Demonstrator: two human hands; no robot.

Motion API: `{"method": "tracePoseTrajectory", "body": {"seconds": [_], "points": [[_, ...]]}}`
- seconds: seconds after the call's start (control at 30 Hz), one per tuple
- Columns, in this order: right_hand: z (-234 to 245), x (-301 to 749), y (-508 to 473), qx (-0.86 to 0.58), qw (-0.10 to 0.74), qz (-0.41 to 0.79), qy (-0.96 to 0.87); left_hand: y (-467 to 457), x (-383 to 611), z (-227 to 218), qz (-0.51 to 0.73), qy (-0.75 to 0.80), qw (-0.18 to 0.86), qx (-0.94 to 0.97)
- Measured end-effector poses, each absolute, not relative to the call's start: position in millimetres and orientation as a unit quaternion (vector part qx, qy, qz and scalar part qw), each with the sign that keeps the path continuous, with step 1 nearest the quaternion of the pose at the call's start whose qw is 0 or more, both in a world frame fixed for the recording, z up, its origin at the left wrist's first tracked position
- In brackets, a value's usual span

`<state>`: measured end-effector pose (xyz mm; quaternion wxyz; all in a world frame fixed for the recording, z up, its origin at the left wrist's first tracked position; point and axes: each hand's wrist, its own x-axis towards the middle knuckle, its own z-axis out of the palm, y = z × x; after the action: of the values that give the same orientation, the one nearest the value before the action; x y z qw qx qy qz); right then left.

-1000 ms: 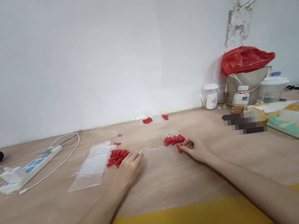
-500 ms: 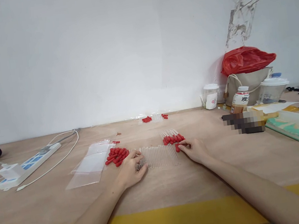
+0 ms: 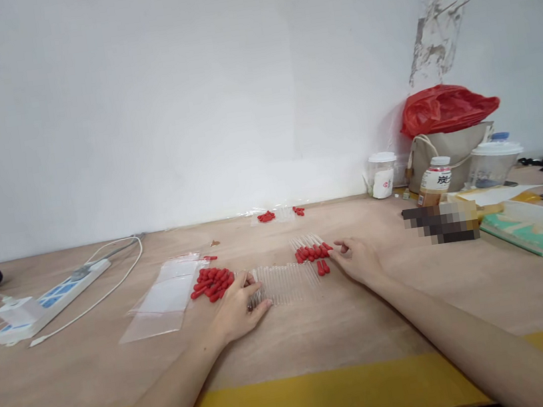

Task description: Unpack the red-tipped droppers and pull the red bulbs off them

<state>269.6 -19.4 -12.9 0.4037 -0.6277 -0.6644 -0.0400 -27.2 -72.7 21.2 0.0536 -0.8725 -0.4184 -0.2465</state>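
My left hand (image 3: 240, 307) rests at the left end of a row of clear glass dropper tubes (image 3: 283, 285), its thumb and fingers spread apart around the end of the row and touching it. A heap of red rubber bulbs (image 3: 212, 284) lies just beyond and left of it. My right hand (image 3: 359, 260) is at the right end of a group of glass droppers with red bulbs (image 3: 311, 252); its curled fingertips are on the bulb of the outermost dropper. Two red bulbs (image 3: 323, 267) sit side by side at the right end of the tube row, below that group.
Clear zip bags (image 3: 163, 293) lie left of the heap, beyond them a power strip (image 3: 57, 301) with a white cable. More red bulbs in plastic (image 3: 267, 217) lie by the wall. At right stand a bottle (image 3: 435, 182), lidded cups (image 3: 382, 174) and a green-white box (image 3: 540, 229).
My right hand has left the red bulb at the end of the tube row and moved up to the bulbed droppers. Two bulbs now show there. My left hand has barely moved.
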Motion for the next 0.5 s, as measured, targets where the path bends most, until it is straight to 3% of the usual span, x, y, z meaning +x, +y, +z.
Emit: {"method": "tracePoseTrajectory", "body": {"seconds": [0.23, 0.5], "points": [[-18, 267, -6, -0.650, 0.351, -0.097, -0.667, -71, -31, 24, -0.276, -0.419, 0.073, -0.862], [-14, 268, -6, -0.647, 0.383, -0.084, -0.654, -61, -36, 23, -0.344, -0.447, 0.068, -0.823]]}}
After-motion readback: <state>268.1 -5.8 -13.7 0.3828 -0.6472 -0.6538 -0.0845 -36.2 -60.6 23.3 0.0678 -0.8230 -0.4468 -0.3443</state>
